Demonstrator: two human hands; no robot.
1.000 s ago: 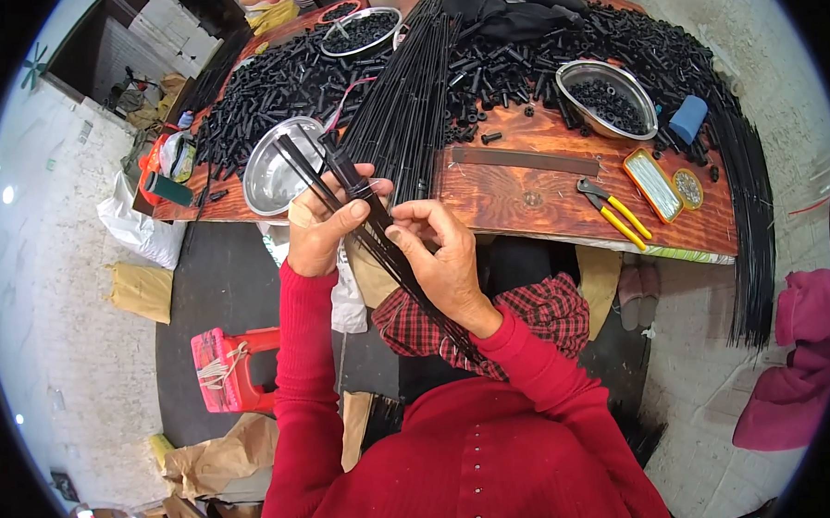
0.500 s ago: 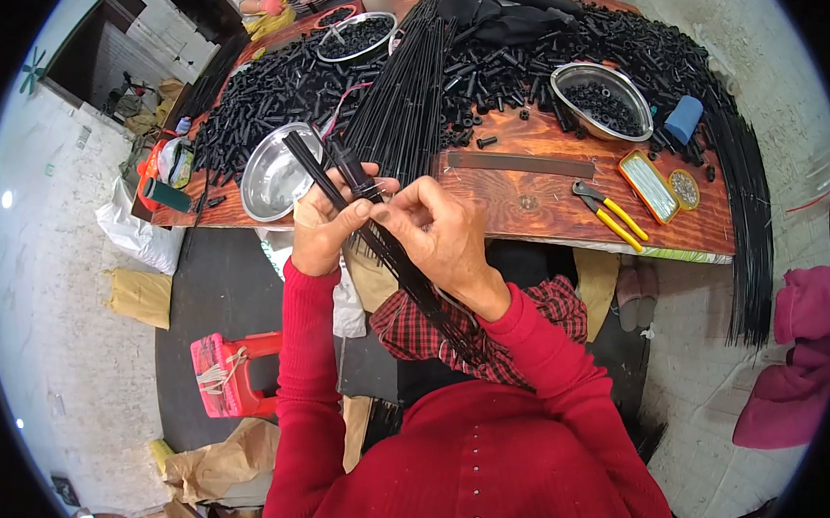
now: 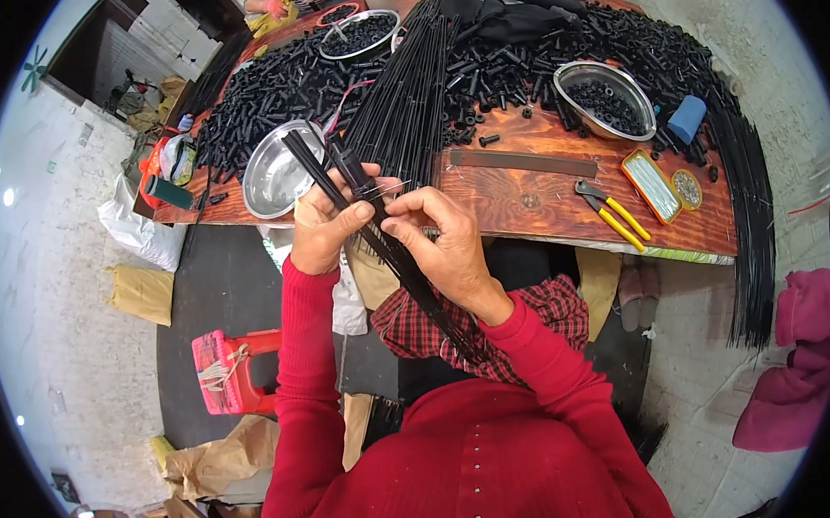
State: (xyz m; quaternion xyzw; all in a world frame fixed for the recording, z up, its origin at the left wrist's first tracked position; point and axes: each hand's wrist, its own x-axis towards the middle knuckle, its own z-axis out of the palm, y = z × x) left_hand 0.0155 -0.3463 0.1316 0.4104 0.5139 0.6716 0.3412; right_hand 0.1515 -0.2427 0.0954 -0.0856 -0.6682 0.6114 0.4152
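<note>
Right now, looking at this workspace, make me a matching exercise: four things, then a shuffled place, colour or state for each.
Things:
1. pliers
2. plastic stool
3. black rods
4. cloth

Descriptions:
A. red-and-black checks
B. gripped by the left hand
C. yellow handles
D. on the dark floor

Pairs: 1-C, 2-D, 3-B, 4-A
</note>
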